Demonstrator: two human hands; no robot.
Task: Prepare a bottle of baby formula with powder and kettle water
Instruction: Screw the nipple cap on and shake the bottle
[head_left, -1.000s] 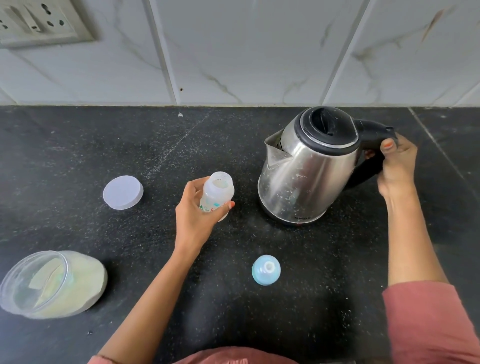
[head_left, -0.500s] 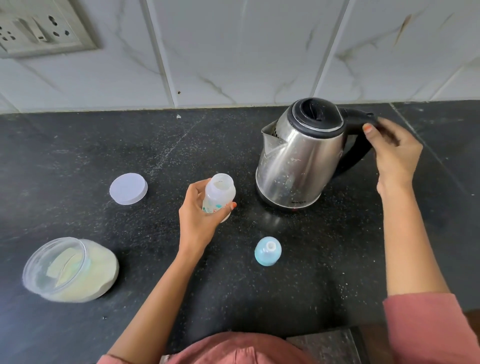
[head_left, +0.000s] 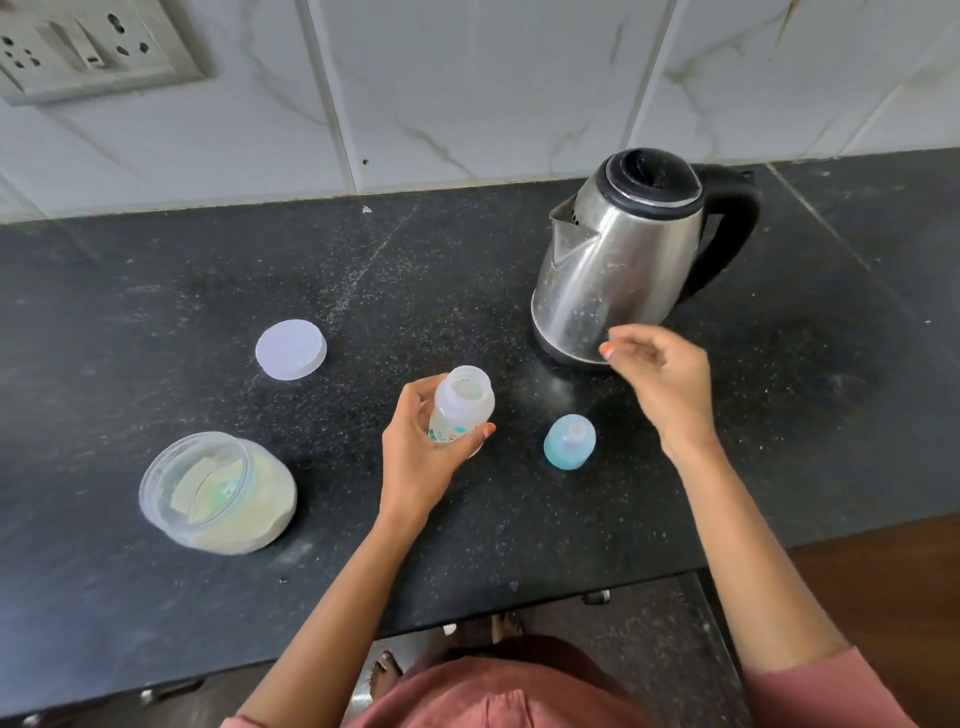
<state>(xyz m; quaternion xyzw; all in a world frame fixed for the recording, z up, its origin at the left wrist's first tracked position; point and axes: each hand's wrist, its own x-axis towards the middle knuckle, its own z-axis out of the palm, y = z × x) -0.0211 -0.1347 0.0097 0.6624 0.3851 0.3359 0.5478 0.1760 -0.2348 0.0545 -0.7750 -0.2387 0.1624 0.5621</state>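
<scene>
A person's left hand (head_left: 415, 460) grips a small clear baby bottle (head_left: 461, 404) near the middle of a black speckled counter (head_left: 156, 291). Its fingers and thumb are curled round the bottle's lower half. The bottle is upright, with its mouth open and no top on it. Whether its base touches the counter cannot be told.

At three o'clock from the bottle, the right hand (head_left: 662, 387) hovers over the counter. It is slightly blurred, with fingers loosely curled and holding nothing. Between the two hands, at four o'clock from the bottle and just beside it, a blue domed bottle top (head_left: 570, 441) stands on the counter.

At one o'clock, beyond the right hand, a steel kettle (head_left: 618, 260) stands upright. Its black lid is closed, its spout points left and its handle points right. At ten o'clock a round white lid (head_left: 291, 349) lies flat. At eight o'clock sits an open clear jar (head_left: 218, 493) of pale powder. Far off at eleven o'clock, a wall socket (head_left: 88, 47) is set in white marbled tiles.
</scene>
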